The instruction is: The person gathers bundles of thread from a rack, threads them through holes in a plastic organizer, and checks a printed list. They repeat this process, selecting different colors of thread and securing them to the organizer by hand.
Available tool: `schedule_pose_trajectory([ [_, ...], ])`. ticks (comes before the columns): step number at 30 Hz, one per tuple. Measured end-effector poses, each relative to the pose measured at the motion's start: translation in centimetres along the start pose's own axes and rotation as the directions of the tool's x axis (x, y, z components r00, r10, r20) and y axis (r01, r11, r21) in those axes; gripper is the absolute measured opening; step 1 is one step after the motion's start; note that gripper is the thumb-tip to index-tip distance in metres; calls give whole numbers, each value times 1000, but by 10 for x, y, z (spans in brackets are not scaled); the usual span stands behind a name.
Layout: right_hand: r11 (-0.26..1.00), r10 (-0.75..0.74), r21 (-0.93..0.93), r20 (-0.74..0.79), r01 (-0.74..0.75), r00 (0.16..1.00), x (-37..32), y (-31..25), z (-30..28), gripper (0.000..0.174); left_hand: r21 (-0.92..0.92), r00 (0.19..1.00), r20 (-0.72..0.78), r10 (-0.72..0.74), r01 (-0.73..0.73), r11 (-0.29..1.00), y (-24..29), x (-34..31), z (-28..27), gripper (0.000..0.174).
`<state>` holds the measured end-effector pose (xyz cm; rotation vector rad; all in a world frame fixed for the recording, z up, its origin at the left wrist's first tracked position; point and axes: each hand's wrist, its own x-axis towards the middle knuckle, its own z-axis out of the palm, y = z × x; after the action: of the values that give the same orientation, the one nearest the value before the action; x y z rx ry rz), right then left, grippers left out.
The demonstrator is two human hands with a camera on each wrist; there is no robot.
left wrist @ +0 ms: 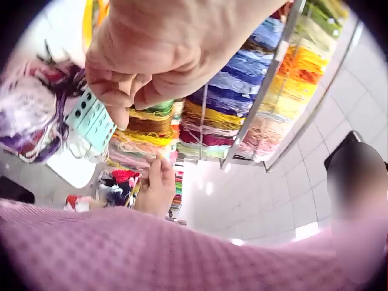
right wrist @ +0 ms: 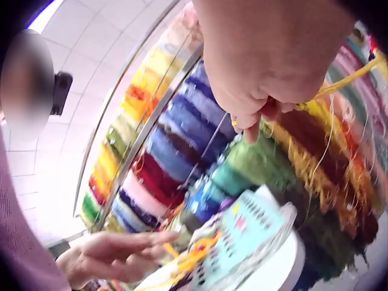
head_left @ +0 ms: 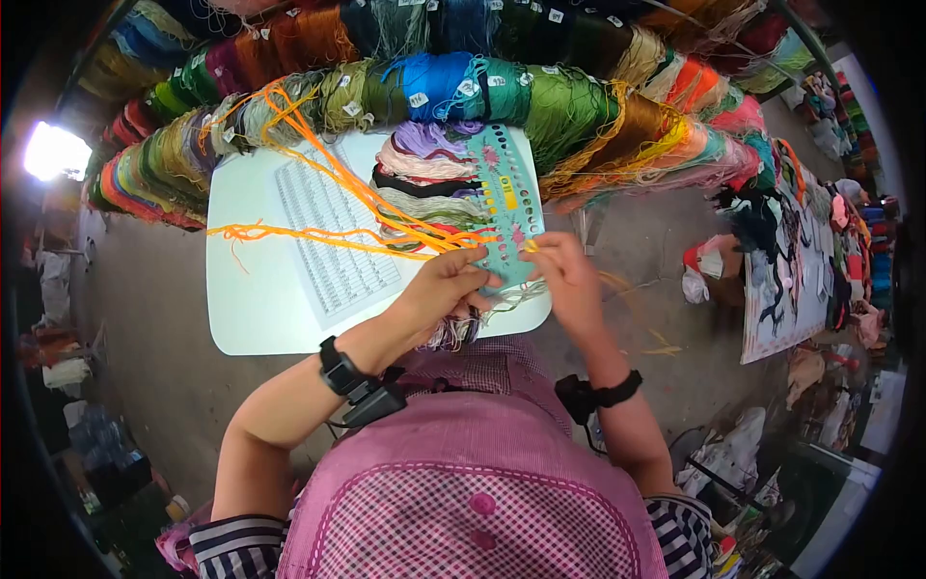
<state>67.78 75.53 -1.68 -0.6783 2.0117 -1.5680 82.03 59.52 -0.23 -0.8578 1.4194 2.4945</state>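
A pale green thread card (head_left: 500,205) with punched holes and pink flower prints lies tilted on a white board (head_left: 246,318). Skeins in lilac, pink, black and grey-green hang from its left side, and long orange strands (head_left: 333,172) run over them. My left hand (head_left: 453,289) grips the card's lower left edge, where the orange strands meet it; its lower fingers are partly hidden. Just right of the card, my right hand (head_left: 569,280) pinches a yellow-orange strand (right wrist: 348,79) between thumb and fingertips. That strand trails off to the right in the right wrist view.
A printed number sheet (head_left: 333,241) lies on the board under the orange strands. Behind the board stretch racks of labelled thread hanks (head_left: 434,87) in many colours. A second board with thread (head_left: 791,280) stands at the right. Bags and clutter line the floor's sides.
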Motion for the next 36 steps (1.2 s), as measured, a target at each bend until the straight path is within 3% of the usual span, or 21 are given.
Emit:
schedule_pose_trajectory([
  [3,996,14,93,52,-18,999,10,21,19,10,-121,999,-34,-5,1,993,-2,10,6,44],
  [6,998,-17,-65,-16,16,1000,19,33,24,7,-257,999,-30,-13,4,967,-7,17,6,48],
  [8,833,-430,-386,1,397,903,21,22,24,7,-261,999,-37,16,-25,965,-9,20,6,37],
  [9,831,-433,-383,9,403,901,20,17,24,7,-265,999,-43,21,-31,964,-8,20,7,37],
  [11,833,-339,-422,122,358,933,13,12,24,17,-169,994,-69,79,-90,982,-6,18,8,29],
  [12,833,-343,-415,134,367,930,11,12,25,17,-172,993,-82,84,-97,980,-3,17,6,29],
  [14,917,-240,-306,89,256,967,10,12,22,22,40,989,-65,135,-132,990,4,18,4,24],
  [15,916,-240,-306,101,260,965,11,16,20,22,32,988,-74,137,-135,990,4,20,4,24],
  [17,999,18,29,139,-22,990,13,28,17,25,188,947,-92,307,-286,940,1,28,7,22],
  [19,999,21,36,163,-27,986,12,25,17,23,180,951,-110,289,-267,947,0,35,11,19],
  [21,998,17,51,193,-28,981,12,17,18,20,248,969,-34,243,-227,942,-8,46,6,17],
  [25,993,67,75,228,-86,971,10,8,23,19,214,979,-59,193,-176,961,-3,46,4,16],
  [27,981,21,187,140,-47,990,9,14,29,19,222,970,-92,227,-202,954,-1,42,3,15],
  [29,987,40,149,157,-64,987,11,15,28,22,206,976,-86,202,-181,962,1,39,5,15],
  [31,995,64,-82,150,-52,987,9,10,19,26,225,978,-48,204,-188,956,-2,39,1,15],
  [36,998,70,-17,144,-68,987,9,3,21,21,12,984,-28,174,-174,985,-10,42,-10,19],
])
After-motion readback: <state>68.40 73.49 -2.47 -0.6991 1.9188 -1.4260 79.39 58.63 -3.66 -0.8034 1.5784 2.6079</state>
